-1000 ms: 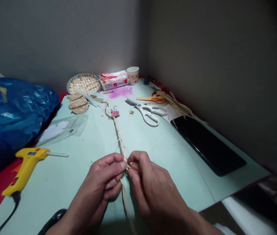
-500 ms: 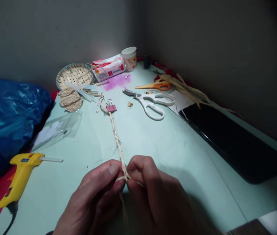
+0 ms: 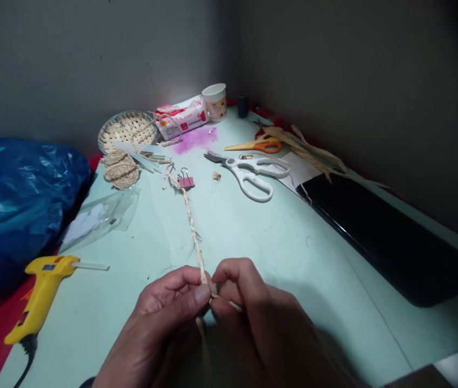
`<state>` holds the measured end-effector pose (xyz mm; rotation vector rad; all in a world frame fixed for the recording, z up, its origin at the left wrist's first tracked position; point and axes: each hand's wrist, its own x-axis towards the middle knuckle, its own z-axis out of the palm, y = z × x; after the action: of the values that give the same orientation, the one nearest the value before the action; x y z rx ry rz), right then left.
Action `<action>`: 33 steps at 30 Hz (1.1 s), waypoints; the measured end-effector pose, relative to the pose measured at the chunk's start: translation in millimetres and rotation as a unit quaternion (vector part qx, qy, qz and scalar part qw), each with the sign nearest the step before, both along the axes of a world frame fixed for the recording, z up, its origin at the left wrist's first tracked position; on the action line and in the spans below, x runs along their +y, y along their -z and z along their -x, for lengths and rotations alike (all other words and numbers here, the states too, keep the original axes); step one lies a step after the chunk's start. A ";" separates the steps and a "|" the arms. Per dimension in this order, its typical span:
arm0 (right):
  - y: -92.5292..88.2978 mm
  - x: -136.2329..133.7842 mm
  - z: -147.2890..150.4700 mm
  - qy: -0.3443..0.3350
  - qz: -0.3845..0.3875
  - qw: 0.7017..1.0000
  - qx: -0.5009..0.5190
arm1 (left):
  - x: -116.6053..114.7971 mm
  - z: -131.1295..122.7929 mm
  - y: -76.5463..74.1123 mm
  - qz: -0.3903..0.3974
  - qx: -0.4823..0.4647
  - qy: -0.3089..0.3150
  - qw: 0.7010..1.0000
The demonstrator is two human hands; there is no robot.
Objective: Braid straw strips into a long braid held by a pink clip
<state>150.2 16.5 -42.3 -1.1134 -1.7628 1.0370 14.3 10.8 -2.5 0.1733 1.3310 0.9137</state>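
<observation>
1. Left hand [image 3: 164, 312]: thumb and fingertips pinching the near end of a braided cord [image 3: 193, 226].
2. Right hand [image 3: 253, 307]: thumb and index finger pinching a loose pale strand [image 3: 231, 304] at the same end, just beside the left thumb; other fingers curled, mostly hidden.
3. Another loose strand [image 3: 203, 342] trails below the hands, toward the wearer.
4. Braided cord: runs from the fingers up the middle of the pale green tabletop [image 3: 293, 258], far part at a pink binder clip [image 3: 186, 182].
5. Right of clip: small tan scrap [image 3: 216, 175], white-handled scissors [image 3: 240, 173], orange scissors [image 3: 258, 145] behind them.
6. Farther right: dried strips [image 3: 305, 149], partly over a flat black slab [image 3: 382, 237].
7. Left of clip: twine ball [image 3: 120, 170], woven basket [image 3: 111, 129] behind it.
8. Back: red-and-white packet [image 3: 182, 118], paper cup [image 3: 215, 105], dark spool [image 3: 242, 106].
9. Left side: clear plastic bag [image 3: 119, 211], yellow glue gun [image 3: 43, 293], blue plastic bag [image 3: 19, 188].
</observation>
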 end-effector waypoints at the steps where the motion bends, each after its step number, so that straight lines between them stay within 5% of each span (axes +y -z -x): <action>1: 0.1 0.7 -1.9 -0.005 0.008 1.000 0.003 | 0.1 0.2 0.7 -0.013 -0.014 0.010 1.000; 13: -19.2 6.1 -18.2 -0.068 0.152 0.986 -0.019 | -3.9 12.2 9.3 -0.096 0.080 0.182 0.975; 21: -10.1 -9.4 -15.5 -0.014 -0.162 0.985 -0.061 | -6.3 8.1 8.5 -0.160 0.090 0.173 0.968; 27: -5.6 -13.7 -14.0 0.002 -0.423 0.879 -0.221 | -11.9 10.5 11.9 -0.143 0.014 0.127 0.981; 30: -2.6 -16.8 -11.8 0.001 -0.478 0.838 -0.261 | -12.4 11.9 11.6 -0.148 0.016 0.148 0.978; 33: -1.0 -18.9 -12.9 0.004 -0.490 0.830 -0.266 | -11.3 14.0 10.6 -0.150 0.058 0.183 0.970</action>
<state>163.1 -2.3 -41.3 -0.7274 -2.2715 -0.3067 0.3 -0.5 -13.1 0.6940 1.2074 0.7915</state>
